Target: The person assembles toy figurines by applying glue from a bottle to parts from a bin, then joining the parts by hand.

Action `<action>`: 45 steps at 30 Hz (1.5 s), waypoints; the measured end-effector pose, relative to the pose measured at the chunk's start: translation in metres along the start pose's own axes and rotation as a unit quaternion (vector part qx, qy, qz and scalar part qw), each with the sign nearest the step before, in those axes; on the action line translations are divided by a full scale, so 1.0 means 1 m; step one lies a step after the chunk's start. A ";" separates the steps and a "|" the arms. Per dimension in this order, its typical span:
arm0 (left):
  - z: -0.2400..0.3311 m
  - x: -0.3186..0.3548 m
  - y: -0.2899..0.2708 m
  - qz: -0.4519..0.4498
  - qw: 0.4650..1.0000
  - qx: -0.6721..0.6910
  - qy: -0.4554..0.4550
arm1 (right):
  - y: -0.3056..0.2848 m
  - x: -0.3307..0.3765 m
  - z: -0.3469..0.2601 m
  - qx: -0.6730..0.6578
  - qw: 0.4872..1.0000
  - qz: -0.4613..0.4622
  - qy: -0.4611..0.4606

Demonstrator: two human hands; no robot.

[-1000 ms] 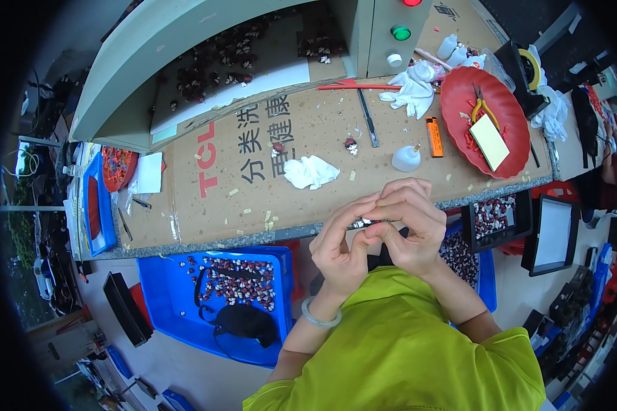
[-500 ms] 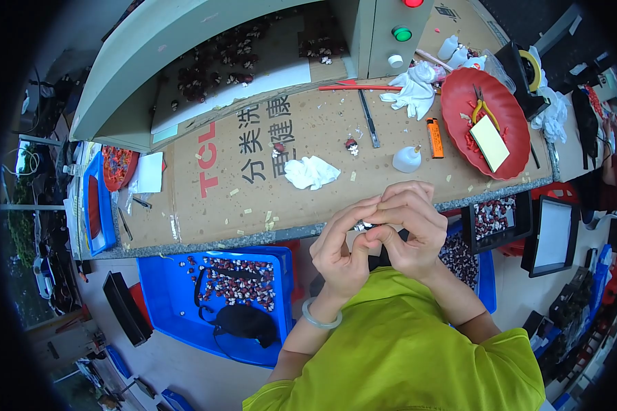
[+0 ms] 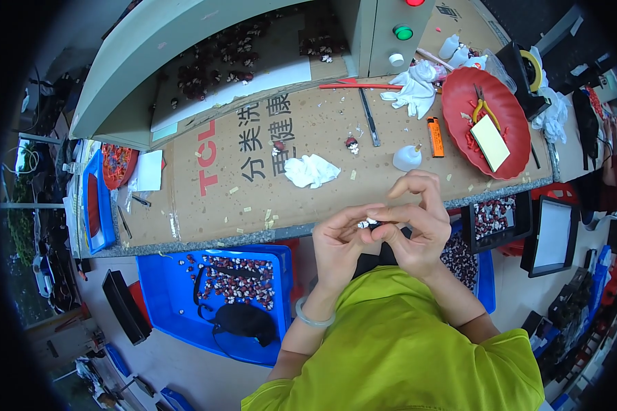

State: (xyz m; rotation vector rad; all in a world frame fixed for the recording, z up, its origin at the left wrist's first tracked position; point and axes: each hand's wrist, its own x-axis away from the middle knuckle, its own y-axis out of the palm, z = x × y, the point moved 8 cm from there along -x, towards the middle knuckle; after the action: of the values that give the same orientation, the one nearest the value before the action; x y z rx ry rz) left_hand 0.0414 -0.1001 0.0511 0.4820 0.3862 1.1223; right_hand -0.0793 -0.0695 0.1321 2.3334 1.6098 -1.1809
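A small white-and-dark piece (image 3: 370,223), probably a little figurine, is pinched in front of me just off the bench edge. My left hand (image 3: 337,245) closes its thumb and fingers on the piece's left side. On the other side, my right hand (image 3: 419,231) grips it between thumb and forefinger, its other fingers raised and curled. Fingertips cover much of the piece. Beyond my hands on the cardboard lie similar dark red and white pieces (image 3: 352,144), a crumpled white cloth (image 3: 312,171) and a small white squeeze bottle (image 3: 407,158).
A grey arched cabinet (image 3: 384,48) holds many pieces. Right on the bench: an orange-black box (image 3: 434,137), a red scalloped dish (image 3: 452,103) with yellow-handled pliers (image 3: 484,106) and a notepad (image 3: 491,142). A blue bin (image 3: 164,301) and a black tray (image 3: 469,229) hold more pieces below.
My right hand's upper fingers have lifted and spread from the piece. The left hand's fingers have lowered slightly, exposing more of the white part.
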 end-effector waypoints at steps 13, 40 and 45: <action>0.004 -0.005 0.008 -0.047 0.999 -0.005 0.009 | 0.032 0.021 0.043 -0.476 0.773 -0.099 0.408; 0.003 -0.002 0.004 -0.036 0.995 -0.094 -0.014 | 0.048 0.033 0.060 -0.487 0.714 -0.149 0.481; 0.005 -0.001 0.007 -0.035 0.995 -0.092 -0.014 | 0.048 0.034 0.057 -0.478 0.714 -0.140 0.491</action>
State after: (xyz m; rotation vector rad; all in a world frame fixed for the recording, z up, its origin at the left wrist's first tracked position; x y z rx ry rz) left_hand 0.0387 -0.1000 0.0591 0.3192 0.2701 1.0700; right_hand -0.0658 -0.0914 0.0541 1.9213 2.0418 1.0311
